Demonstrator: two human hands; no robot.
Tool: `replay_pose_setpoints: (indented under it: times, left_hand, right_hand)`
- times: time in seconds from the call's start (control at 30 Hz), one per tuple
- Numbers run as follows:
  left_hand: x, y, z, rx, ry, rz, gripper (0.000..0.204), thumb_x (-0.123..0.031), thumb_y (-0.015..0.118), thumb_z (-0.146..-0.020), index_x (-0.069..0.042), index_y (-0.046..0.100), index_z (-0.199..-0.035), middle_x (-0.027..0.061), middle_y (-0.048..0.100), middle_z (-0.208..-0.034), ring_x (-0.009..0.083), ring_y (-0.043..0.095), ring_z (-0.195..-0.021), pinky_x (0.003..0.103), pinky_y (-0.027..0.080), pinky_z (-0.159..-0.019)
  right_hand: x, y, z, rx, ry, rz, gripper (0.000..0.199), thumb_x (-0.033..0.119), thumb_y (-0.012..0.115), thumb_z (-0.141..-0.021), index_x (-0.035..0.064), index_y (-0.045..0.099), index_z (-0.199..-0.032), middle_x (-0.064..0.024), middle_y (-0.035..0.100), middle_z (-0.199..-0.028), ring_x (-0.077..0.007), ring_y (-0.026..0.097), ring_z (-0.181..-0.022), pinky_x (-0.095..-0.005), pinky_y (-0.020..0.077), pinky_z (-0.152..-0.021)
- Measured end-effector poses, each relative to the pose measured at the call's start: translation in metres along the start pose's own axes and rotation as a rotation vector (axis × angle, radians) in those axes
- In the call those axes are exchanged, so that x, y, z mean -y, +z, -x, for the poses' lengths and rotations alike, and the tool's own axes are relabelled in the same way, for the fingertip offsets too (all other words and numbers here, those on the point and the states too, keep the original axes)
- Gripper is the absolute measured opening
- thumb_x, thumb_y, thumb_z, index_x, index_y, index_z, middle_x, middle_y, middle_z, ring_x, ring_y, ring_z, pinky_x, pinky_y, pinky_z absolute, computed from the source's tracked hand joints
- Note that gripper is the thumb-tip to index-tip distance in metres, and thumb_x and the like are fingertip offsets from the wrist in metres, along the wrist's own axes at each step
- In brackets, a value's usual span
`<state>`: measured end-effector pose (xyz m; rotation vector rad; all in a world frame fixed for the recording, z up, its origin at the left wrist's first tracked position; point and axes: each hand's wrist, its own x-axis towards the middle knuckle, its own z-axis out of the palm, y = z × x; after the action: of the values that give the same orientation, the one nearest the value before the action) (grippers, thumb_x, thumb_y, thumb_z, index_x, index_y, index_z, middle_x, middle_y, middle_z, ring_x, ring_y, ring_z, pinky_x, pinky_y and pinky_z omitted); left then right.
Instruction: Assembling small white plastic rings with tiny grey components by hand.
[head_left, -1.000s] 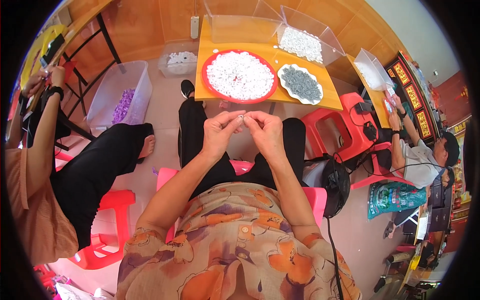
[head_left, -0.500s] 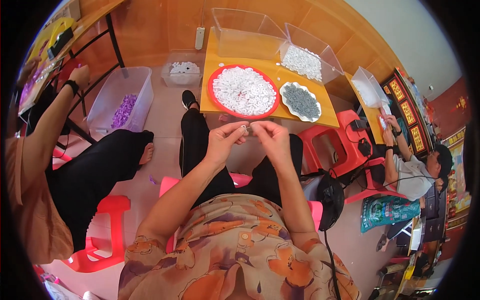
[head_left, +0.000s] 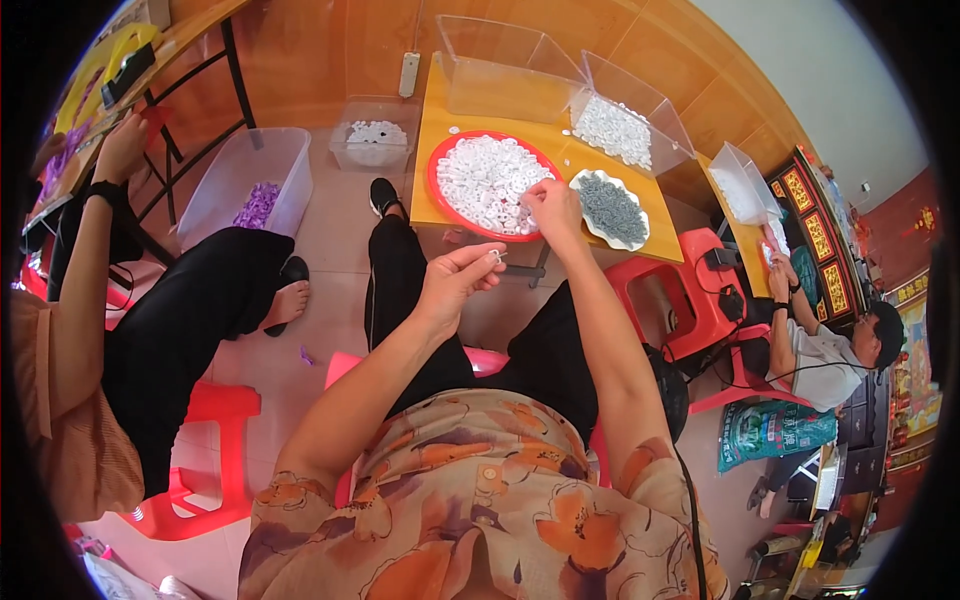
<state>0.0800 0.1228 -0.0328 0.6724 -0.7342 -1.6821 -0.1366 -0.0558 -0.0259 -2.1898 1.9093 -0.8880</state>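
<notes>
My left hand is closed in a pinch on a small white plastic piece, held just in front of the table. My right hand reaches over the right rim of a round red tray. Its fingertips are pressed together at the edge of the heap of small white plastic pieces in that tray; whatever lies between them is too small to make out. Close to the right of this hand stands a white scalloped dish filled with small grey pieces.
Behind the tray on the wooden table stand a clear bin and another holding white pieces. Floor bins hold white pieces and purple pieces. A red stool stands at right. Co-workers sit left and right.
My right hand has left my left hand and moved forward to the white pieces in the red tray. My left hand stays near its place, pinching the small white piece.
</notes>
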Motion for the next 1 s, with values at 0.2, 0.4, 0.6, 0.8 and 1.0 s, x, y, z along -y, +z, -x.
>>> replay_pose_setpoints:
  times: [0.2,0.4,0.6,0.8,1.0]
  left_hand:
    - [-0.001,-0.008,-0.001,-0.037,0.015,0.011,0.03,-0.016,0.073,-0.104,-0.002,0.075,-0.131,0.0044,0.078,-0.102,0.0061,0.067,-0.082,0.022,0.054,-0.079]
    - [0.002,-0.003,-0.001,-0.024,0.002,-0.012,0.031,-0.016,0.072,-0.104,-0.002,0.074,-0.132,0.0047,0.078,-0.103,0.0058,0.066,-0.082,0.022,0.053,-0.078]
    - [0.0,-0.002,0.0,-0.02,-0.003,-0.012,0.03,-0.016,0.072,-0.105,-0.002,0.074,-0.131,0.0046,0.078,-0.103,0.0056,0.066,-0.081,0.022,0.053,-0.077]
    - [-0.001,-0.006,-0.001,-0.014,0.009,0.005,0.03,-0.016,0.072,-0.104,-0.003,0.075,-0.131,0.0047,0.078,-0.103,0.0056,0.066,-0.08,0.022,0.052,-0.076]
    - [0.001,-0.002,-0.001,-0.018,-0.002,-0.014,0.028,-0.018,0.075,-0.103,-0.006,0.078,-0.128,0.0037,0.079,-0.102,0.0059,0.067,-0.079,0.023,0.054,-0.076]
  right_hand:
    - [0.006,-0.022,0.002,0.06,0.004,-0.099,0.009,0.016,0.079,-0.086,0.0081,0.082,-0.09,-0.0152,0.08,-0.092,-0.0359,0.077,-0.088,-0.0463,0.0607,-0.081]
    - [0.007,-0.007,0.005,0.18,-0.192,-0.01,0.012,0.012,0.077,-0.088,0.0073,0.083,-0.096,-0.0166,0.079,-0.089,-0.0328,0.077,-0.087,-0.0436,0.0603,-0.079]
    - [0.0,-0.008,-0.017,0.039,-0.195,0.124,0.013,0.013,0.076,-0.089,0.0067,0.082,-0.098,-0.0198,0.078,-0.093,-0.0369,0.076,-0.09,-0.0459,0.0597,-0.082]
    - [0.003,-0.014,0.008,0.152,-0.302,-0.032,0.013,0.014,0.078,-0.086,0.0068,0.082,-0.097,-0.018,0.078,-0.091,-0.0345,0.076,-0.087,-0.0443,0.0593,-0.078]
    - [0.005,-0.003,-0.004,0.183,-0.177,0.11,0.014,0.015,0.078,-0.085,0.0082,0.081,-0.096,-0.0169,0.075,-0.094,-0.0356,0.073,-0.094,-0.0463,0.0575,-0.085]
